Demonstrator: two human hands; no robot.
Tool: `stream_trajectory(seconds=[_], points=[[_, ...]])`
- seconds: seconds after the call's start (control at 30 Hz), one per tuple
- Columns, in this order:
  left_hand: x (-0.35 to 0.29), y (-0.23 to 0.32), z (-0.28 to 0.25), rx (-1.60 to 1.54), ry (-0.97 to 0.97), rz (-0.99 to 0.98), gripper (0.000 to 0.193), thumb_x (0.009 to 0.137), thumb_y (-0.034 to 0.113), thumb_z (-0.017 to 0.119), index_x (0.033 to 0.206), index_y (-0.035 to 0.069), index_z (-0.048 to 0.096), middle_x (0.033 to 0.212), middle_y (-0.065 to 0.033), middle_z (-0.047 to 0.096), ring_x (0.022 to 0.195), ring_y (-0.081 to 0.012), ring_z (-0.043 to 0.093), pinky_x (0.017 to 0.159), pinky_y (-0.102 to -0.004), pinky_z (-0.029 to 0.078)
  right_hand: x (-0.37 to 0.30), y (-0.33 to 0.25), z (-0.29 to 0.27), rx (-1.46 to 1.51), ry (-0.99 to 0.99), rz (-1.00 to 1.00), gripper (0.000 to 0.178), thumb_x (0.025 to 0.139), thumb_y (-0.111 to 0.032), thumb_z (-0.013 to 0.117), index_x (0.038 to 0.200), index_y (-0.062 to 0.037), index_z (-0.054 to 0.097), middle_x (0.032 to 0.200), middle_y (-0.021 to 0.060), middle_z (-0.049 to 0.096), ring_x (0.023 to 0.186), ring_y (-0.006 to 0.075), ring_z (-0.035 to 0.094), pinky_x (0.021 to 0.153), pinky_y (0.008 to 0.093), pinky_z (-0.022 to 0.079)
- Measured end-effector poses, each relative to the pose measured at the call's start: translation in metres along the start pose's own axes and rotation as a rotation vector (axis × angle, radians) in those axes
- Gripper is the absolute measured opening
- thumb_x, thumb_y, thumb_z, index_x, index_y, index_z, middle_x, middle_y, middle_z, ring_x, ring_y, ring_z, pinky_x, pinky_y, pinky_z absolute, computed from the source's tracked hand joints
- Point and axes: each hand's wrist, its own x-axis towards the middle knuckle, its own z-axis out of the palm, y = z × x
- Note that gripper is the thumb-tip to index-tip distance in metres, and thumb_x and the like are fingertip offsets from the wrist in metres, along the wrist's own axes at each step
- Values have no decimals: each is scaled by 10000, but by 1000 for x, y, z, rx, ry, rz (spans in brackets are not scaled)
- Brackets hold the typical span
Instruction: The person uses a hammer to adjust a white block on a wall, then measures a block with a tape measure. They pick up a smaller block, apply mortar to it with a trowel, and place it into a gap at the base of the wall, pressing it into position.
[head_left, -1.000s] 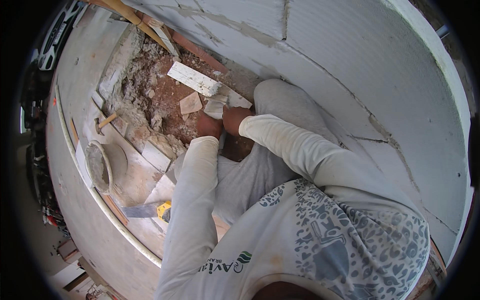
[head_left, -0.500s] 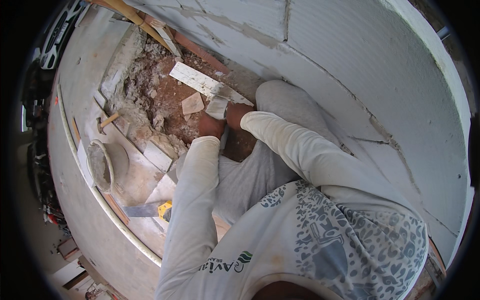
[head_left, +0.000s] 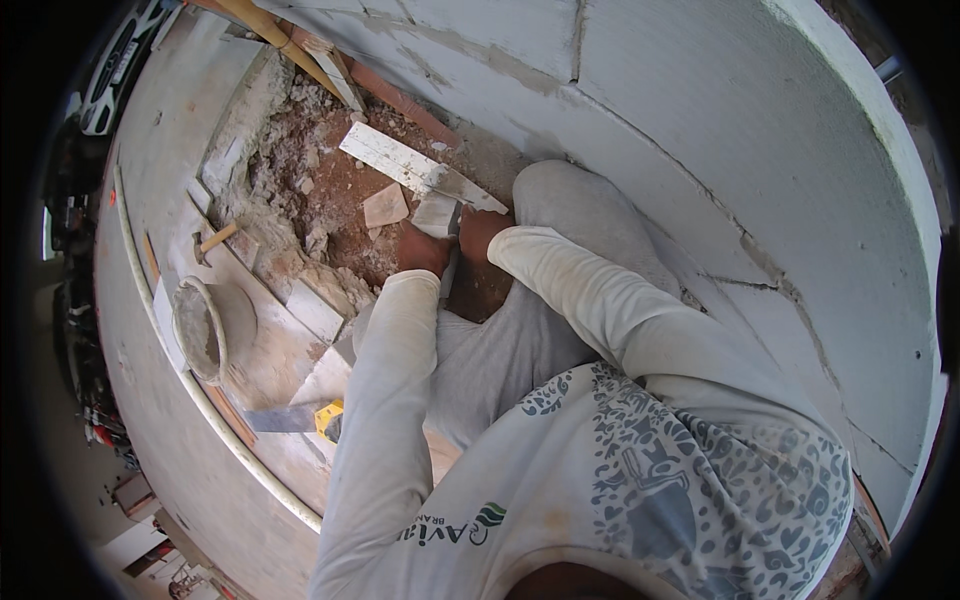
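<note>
My left hand (head_left: 423, 249) is closed low over the dug-out soil, beside a small pale block-like piece (head_left: 435, 213). A narrow grey strip (head_left: 449, 276) shows between my hands and runs down toward my legs. Close by on the right, my right hand (head_left: 482, 233) is curled, knuckles up, at the near end of a long white board (head_left: 385, 153) spattered with mortar. Both hands hide their fingertips, so what they grip cannot be made out. A loose square tile piece (head_left: 385, 206) lies on the soil just beyond my left hand.
A grey block wall (head_left: 690, 110) rises on the right. To the left are a mortar bucket (head_left: 232, 322), a hammer (head_left: 218, 240), a handsaw with a yellow handle (head_left: 328, 421), a white tile (head_left: 315, 312) and a long pale hose or pipe (head_left: 240, 447). Wooden poles (head_left: 270, 35) lean at the far end.
My right hand has shifted slightly right, widening the gap between my hands. My left hand, the white board and the tile piece look unmoved.
</note>
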Motion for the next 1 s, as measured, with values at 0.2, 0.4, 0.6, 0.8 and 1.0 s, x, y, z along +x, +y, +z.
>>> stream_trajectory(seconds=[0.2,0.4,0.6,0.8,1.0], points=[[-1,-11,8,-48,105,23,882,666,336,927,1315,-38,460,1264,-326,630,1192,-468,618,1024,-499,502,-4,0,6,-40,-47,-32,542,945,-182,505,1411,90,456,1152,279,703,1061,406,706,921,504,547],[2,-7,1,0,38,-13,1111,675,458,892,1462,-113,355,1266,-336,637,1180,-446,644,1006,-460,530,-4,-6,0,-54,-30,-63,494,931,-170,524,1359,77,505,1131,271,713,1051,407,709,916,505,554],[4,0,1,6,18,-4,1142,652,452,908,1464,-123,347,1264,-335,639,1172,-445,649,996,-466,534,5,1,-2,28,-11,11,574,931,-158,525,1407,146,420,1211,314,670,1095,427,690,942,501,536],[3,-10,7,-10,21,-20,1147,623,443,929,1461,-101,366,1259,-327,644,1171,-443,650,993,-470,536,-8,-3,7,19,-64,37,555,960,-158,471,1452,91,416,1262,297,657,1136,422,676,974,504,529],[-1,-18,7,-9,38,-14,1094,646,439,917,1442,-92,388,1253,-328,646,1172,-446,647,990,-481,536,-22,-3,12,-40,-89,-15,480,969,-179,469,1390,49,502,1266,262,668,1134,414,680,958,498,541]])
